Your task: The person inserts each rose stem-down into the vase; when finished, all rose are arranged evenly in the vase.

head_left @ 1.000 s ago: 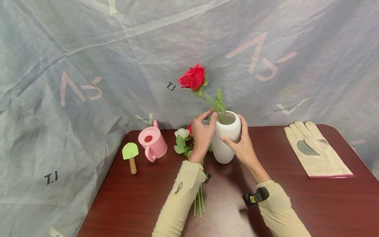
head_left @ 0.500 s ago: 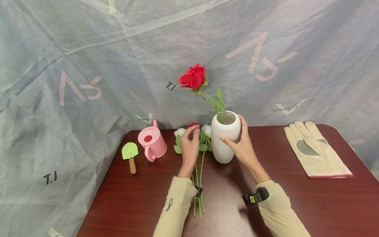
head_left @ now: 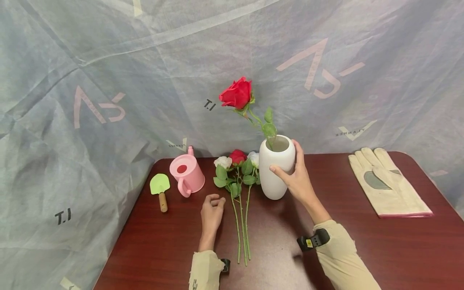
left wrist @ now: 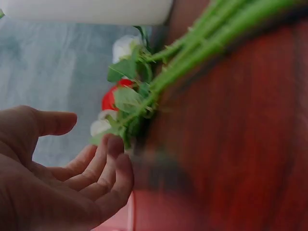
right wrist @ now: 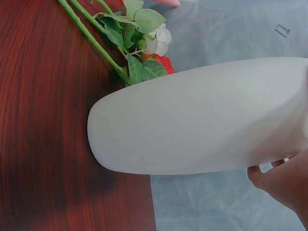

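A white vase (head_left: pixel 276 177) stands upright on the table, a red rose (head_left: pixel 237 93) in its mouth leaning left. My right hand (head_left: pixel 299 181) grips the vase from the right, thumb in front and fingers round the far side. To the left lie three long-stemmed roses, a white rose (head_left: pixel 222 162), a red rose (head_left: pixel 238 156) and another white rose (head_left: pixel 253 159), the last partly behind the vase. Holding nothing, my left hand (head_left: pixel 212 215) hovers left of their stems; in the left wrist view the hand (left wrist: pixel 72 178) has loosely bent fingers apart from the thumb.
A pink watering can (head_left: pixel 192 176) stands at the back left of the table. Beside it lies a small trowel (head_left: pixel 162 202) with a green blade and wooden handle. Pale gloves (head_left: pixel 395 189) lie at the right. A grey sheet (head_left: pixel 145 80) hangs behind the table.
My left hand has let go of the rose in the vase and moved down and left, past the lying flowers. The right hand and the vase have stayed in place.
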Tool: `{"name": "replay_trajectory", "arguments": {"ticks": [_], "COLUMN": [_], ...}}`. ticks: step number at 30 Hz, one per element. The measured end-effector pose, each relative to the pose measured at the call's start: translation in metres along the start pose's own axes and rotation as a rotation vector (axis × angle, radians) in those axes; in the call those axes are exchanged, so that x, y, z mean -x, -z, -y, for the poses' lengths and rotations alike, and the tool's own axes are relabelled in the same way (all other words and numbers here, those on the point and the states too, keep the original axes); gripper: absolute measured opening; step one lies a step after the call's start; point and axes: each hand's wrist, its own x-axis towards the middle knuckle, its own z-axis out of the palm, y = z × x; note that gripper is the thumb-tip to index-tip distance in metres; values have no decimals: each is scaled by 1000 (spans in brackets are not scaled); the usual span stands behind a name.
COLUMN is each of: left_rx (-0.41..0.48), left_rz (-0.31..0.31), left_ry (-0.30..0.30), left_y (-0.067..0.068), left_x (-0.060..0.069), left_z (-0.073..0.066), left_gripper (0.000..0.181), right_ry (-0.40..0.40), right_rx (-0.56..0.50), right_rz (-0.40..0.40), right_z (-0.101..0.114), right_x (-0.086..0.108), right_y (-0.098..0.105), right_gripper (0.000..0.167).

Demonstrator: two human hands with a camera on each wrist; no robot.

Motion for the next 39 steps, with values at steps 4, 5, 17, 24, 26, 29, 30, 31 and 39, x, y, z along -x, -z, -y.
{"name": "replay_trajectory", "arguments": {"ticks": [4, 5, 17, 24, 26, 29, 30, 31, 39], "left_rx": [8, 24, 297, 346, 344, 336, 329, 316, 222], "left_rz": [61, 81, 233, 332, 345, 338, 332, 325, 292], "left_ry": [32, 42, 224, 275, 278, 281, 275, 275, 210], "left_y": [-1, -2, -15, -12, -13, -14, -15, -17, -26], "left_x": [2, 2, -11, -20, -21, -21, -22, -22, -27], "left_z": [13, 16, 34, 40, 40, 37, 37, 36, 32], "left_gripper": [22, 21, 29, 37, 37, 35, 34, 33, 26], "right_ry": [-3, -3, 8, 11, 11, 12, 11, 11, 12], "right_rx": [-6, -5, -8, 0, 0, 1, 1, -1, -12], "right_rz": [4, 4, 10, 10, 6, 5, 5, 4, 1], "right_z": [-1, -1, -2, 0, 0, 0, 0, 0, 0], "right_x": [1, 1, 2, 2, 2, 2, 2, 2, 1], "right_y": [0, -1, -2, -3, -2, -2, -2, -1, 1], "right_gripper": [91, 91, 91, 90, 90, 90, 90, 90, 90]}}
